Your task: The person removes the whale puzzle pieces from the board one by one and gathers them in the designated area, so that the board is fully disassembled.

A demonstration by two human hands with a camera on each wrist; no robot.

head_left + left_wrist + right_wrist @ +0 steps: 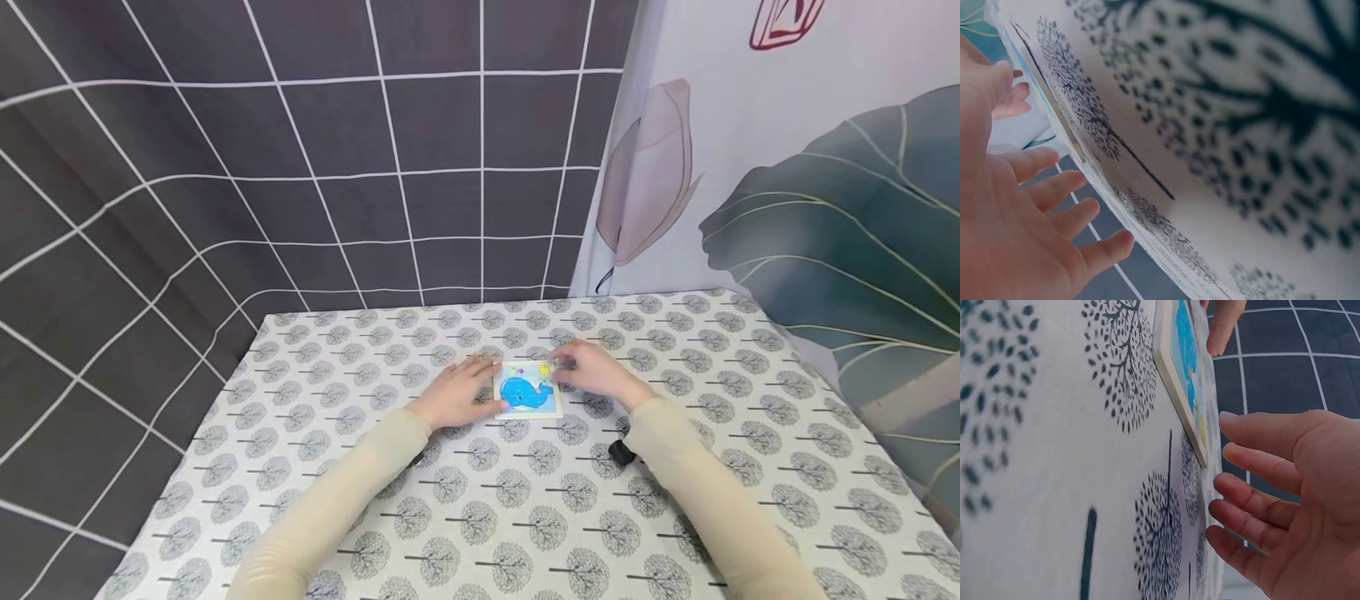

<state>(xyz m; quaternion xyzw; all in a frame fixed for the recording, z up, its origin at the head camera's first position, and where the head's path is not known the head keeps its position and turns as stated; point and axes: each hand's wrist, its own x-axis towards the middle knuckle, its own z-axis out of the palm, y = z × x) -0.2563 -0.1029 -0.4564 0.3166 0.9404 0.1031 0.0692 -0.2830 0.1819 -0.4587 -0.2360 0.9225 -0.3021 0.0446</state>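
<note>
- Pale sleeves (322, 508) reach over the bench (480, 492), which has a tree-print cloth.
- Left hand (457, 396): fingers loosely spread, thumb over the lower left corner of the picture board (527, 392); it grips nothing.
- The board, showing a blue whale, lies face up between the hands.
- Right hand (596, 371): fingers slightly bent and parted, holding nothing, at the board's upper right corner; I can't tell whether they touch.
- Behind, a dark gridded wall (442, 125) meets a pale flowered curtain (712, 125).

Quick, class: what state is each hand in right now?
Left hand: open, fingers spread at the whale board.
Right hand: open, fingers relaxed by its far right corner; contact unclear.
</note>
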